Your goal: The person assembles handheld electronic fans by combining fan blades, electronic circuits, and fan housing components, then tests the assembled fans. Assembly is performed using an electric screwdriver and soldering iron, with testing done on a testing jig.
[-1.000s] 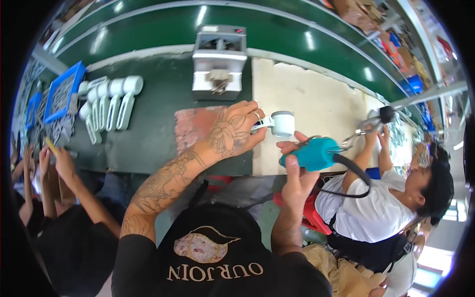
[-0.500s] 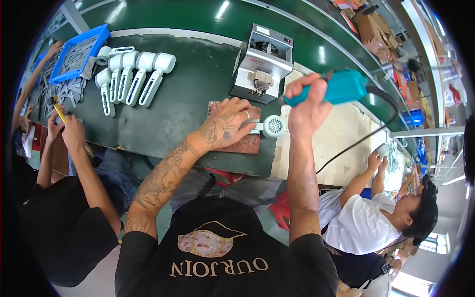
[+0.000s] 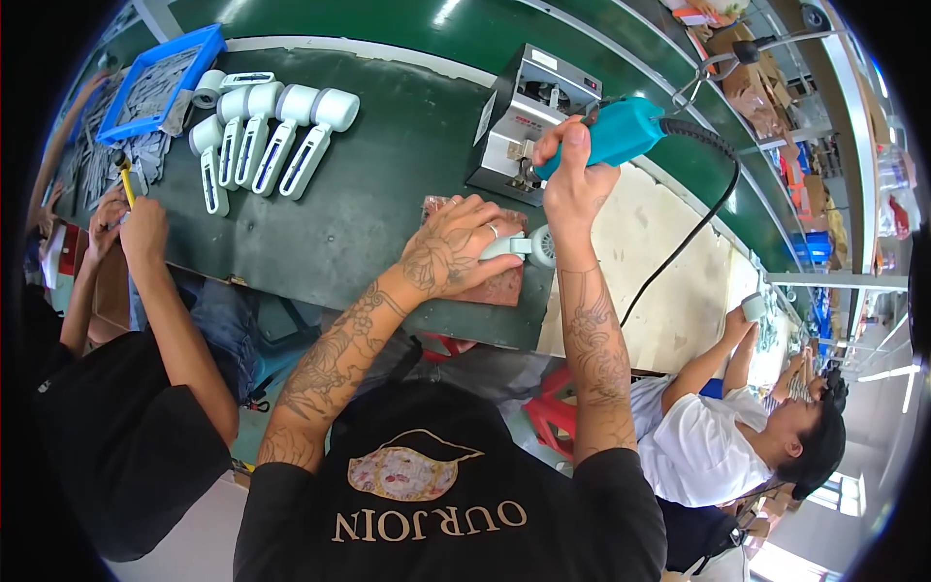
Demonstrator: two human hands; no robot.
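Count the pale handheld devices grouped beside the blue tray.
6: the crosswise device at the back, the front-left device, and four devices in a row rightward. Others may be hidden.

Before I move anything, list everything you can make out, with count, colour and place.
Fan: one, pale green, under the left hand
Other fans: six, pale green, grouped left
Power tool: one, teal, in the right hand
Cord: one, black, trailing from the tool
Slab: one, reddish, below the fan
Machine: one, grey, beyond the slab
Tray: one, blue, upper left
Strips: many, grey, in and beside the tray
Sheet: one, cream, table's right
Table: one, green, centre
Stool: at least one, red, below the table
Co-workers: several, white or black shirts, both sides
Left hand: one, tattooed forearm, centre
Right hand: one, tattooed forearm, right of centre
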